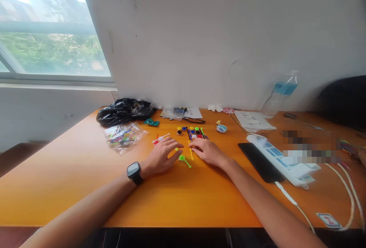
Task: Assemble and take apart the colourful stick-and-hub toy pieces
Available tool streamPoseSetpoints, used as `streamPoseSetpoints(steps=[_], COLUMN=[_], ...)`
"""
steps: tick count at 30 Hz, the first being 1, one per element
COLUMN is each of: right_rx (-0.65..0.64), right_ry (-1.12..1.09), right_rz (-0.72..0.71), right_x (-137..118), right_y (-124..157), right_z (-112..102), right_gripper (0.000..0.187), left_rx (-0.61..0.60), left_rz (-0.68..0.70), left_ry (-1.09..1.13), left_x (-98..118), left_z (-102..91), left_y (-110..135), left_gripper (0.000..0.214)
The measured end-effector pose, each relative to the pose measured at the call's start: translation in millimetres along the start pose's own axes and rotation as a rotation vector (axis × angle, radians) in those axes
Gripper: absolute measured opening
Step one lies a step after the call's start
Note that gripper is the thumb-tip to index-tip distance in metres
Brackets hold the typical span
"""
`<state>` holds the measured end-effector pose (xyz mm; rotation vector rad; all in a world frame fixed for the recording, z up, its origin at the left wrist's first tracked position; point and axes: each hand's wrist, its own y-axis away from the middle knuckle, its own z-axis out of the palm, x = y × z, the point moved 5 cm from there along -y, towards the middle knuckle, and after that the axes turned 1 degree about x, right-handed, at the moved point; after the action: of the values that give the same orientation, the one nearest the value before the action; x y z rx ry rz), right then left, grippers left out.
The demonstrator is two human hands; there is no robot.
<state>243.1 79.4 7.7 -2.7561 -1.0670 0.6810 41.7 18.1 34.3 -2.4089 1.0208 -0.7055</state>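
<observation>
Both of my hands rest on the orange table among small coloured plastic toy pieces. My left hand, with a black watch on its wrist, lies flat with fingers stretched out toward a green round piece on a stick. My right hand lies palm down, fingers pointing left, tips touching a yellow stick. Just beyond the hands sit several round coloured discs and sticks. A red and white piece lies by the left hand.
A clear bag of coloured pieces and a black plastic bag lie at left. At right are a black phone, a white power strip with cables, papers and a water bottle. Wall behind.
</observation>
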Motion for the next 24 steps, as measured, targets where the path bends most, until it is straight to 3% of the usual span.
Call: streamPoseSetpoints(steps=[5, 17, 24], right_rx=[0.008, 0.006, 0.004], right_ry=[0.001, -0.052, -0.037], right_rz=[0.036, 0.000, 0.004], right_x=[-3.4, -9.3, -12.2], right_y=[-0.5, 1.8, 1.1], right_z=[0.4, 5.0, 4.8], right_gripper=[0.011, 0.006, 0.009], left_rx=[-0.026, -0.090, -0.068], left_rz=[0.033, 0.059, -0.020], left_ry=[0.061, 0.089, -0.115], left_x=[0.8, 2.7, -11.2], left_z=[1.7, 6.1, 6.0], left_y=[-0.3, 1.4, 2.1], left_gripper=[0.020, 0.016, 0.005])
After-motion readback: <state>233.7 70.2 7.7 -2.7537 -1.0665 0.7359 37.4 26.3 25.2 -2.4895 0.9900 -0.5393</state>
